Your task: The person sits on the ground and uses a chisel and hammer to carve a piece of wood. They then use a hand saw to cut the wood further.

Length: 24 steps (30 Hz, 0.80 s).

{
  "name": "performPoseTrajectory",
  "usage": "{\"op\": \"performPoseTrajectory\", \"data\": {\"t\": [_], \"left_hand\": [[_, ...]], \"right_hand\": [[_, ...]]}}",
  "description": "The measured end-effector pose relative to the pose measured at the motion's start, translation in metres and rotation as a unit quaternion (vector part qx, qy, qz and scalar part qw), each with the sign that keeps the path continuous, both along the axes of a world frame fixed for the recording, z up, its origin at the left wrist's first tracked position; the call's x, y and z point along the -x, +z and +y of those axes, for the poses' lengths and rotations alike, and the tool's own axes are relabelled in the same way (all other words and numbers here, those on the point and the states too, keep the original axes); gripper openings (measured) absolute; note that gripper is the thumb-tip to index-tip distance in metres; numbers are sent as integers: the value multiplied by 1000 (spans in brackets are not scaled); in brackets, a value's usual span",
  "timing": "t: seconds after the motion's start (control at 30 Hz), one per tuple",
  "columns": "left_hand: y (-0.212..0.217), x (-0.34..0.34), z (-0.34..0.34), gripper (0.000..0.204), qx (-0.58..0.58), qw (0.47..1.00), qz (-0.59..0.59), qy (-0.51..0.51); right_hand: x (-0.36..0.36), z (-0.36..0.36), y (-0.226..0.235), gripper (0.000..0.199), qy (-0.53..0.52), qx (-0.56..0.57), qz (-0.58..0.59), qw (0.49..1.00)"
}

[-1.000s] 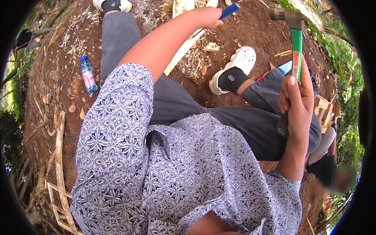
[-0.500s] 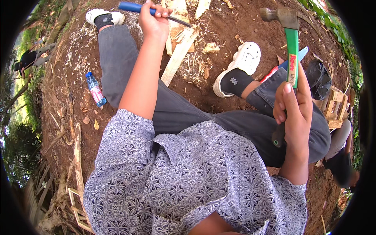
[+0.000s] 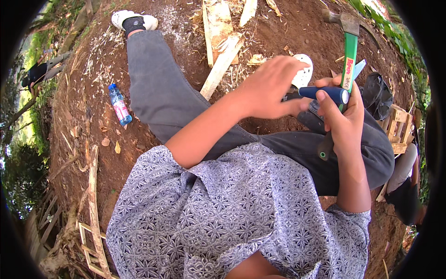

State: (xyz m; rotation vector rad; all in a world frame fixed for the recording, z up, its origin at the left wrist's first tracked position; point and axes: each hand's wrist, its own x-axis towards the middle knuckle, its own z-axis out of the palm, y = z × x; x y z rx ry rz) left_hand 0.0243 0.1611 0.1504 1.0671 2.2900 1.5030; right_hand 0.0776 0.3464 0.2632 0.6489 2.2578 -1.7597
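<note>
My right hand (image 3: 346, 118) is closed around a claw hammer (image 3: 350, 56), its green handle upright and its metal head pointing away from me. The same hand also holds a chisel by its blue handle (image 3: 320, 93), which lies crosswise against the hammer handle. My left hand (image 3: 269, 88) has reached across to the chisel's blade side, fingers stretched and thumb apart; whether it touches the blade cannot be made out. Beyond my hands lies a pale wooden strip (image 3: 222, 67) with a splintered, chipped end, resting on a wider board (image 3: 218, 18).
A water bottle (image 3: 120, 104) with a blue cap lies left of my leg. On the right are a black plastic bag (image 3: 377, 95), a small wooden frame (image 3: 398, 126) and a partly hidden blade (image 3: 359, 68). Wood chips litter the soil. Another person (image 3: 403, 186) sits at the right edge.
My left hand has moved right, from the wooden strip over to my right hand, bringing the chisel. The chisel's handle now sits in my right hand beside the hammer, and my left fingers have spread.
</note>
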Motion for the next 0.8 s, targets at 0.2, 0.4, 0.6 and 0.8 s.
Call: {"op": "performPoseTrajectory", "data": {"t": [0.2, 0.4, 0.6, 0.8], "left_hand": [[-119, 57, -56, 61, 553, 824, 35, 120], [-133, 50, -51, 50, 470, 870, -67, 130], [-160, 33, -34, 76, 395, 899, -141, 129], [-159, 23, -48, 96, 422, 892, -130, 91]], "right_hand": [[1, 5, 5, 40, -49, 23, 32, 998], [-2, 14, 8, 41, -43, 38, 28, 998], [-4, 18, 8, 40, -21, 71, 21, 997], [-11, 23, 2, 38, -10, 90, 19, 996]]}}
